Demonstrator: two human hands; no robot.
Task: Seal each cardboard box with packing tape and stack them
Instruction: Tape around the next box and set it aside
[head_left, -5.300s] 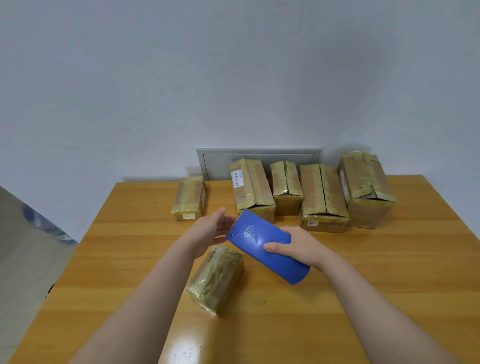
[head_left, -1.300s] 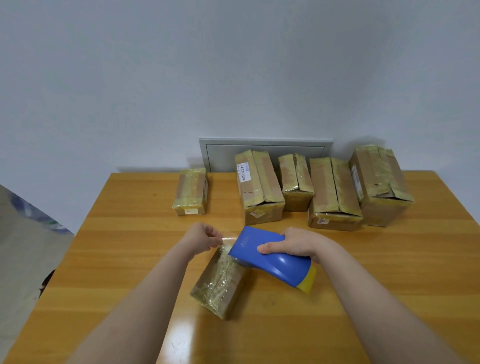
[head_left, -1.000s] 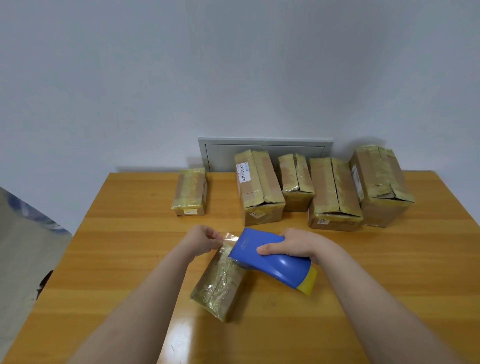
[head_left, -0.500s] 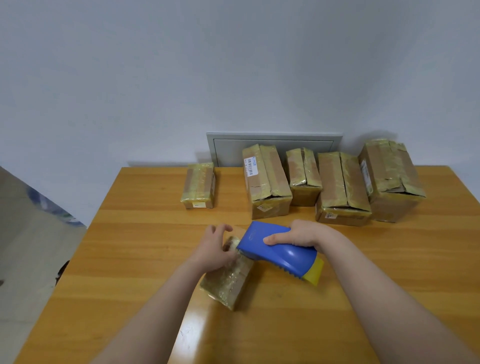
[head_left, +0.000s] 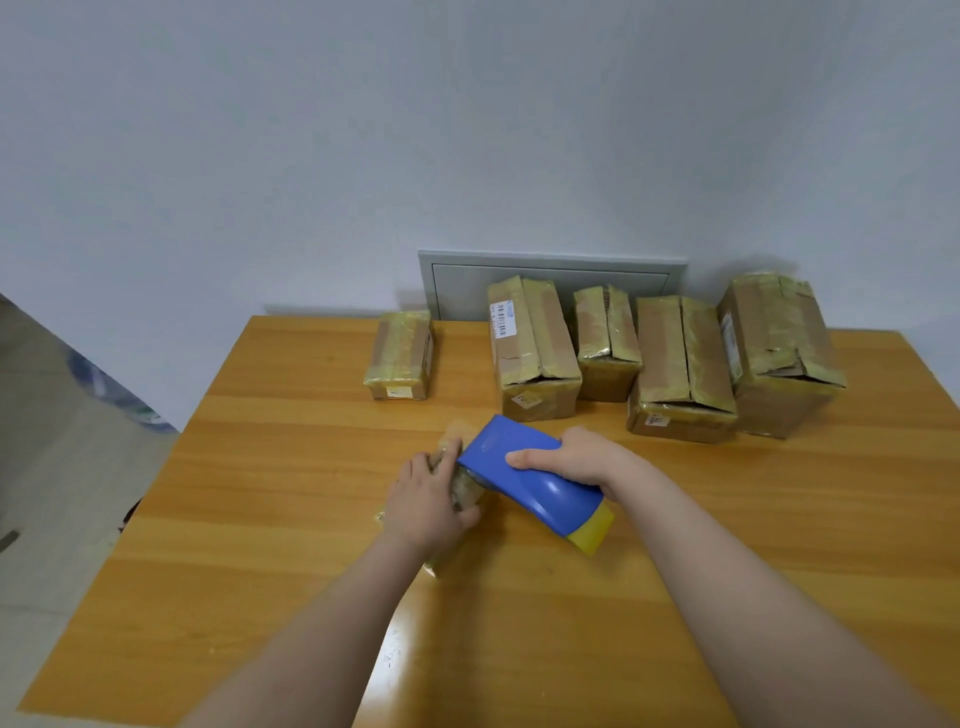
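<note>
Glossy blue dispenser (head_left: 524, 475), crinkly taped box (head_left: 464, 488) (sm.)

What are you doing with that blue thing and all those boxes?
A person is taping up a small box on the wooden table. The left hand presses down on the box while the right hand holds the blue tape dispenser against it. Five more taped boxes, like this one, sit in a row by the wall. Nothing is stacked yet.

Single view: head-worn wide-angle camera, above the near edge of the orange-brown wooden bench (head_left: 291, 519), facing forward and down toward the plain grey wall (head_left: 363, 130) at 12 o'clock; forearms close below.
</note>
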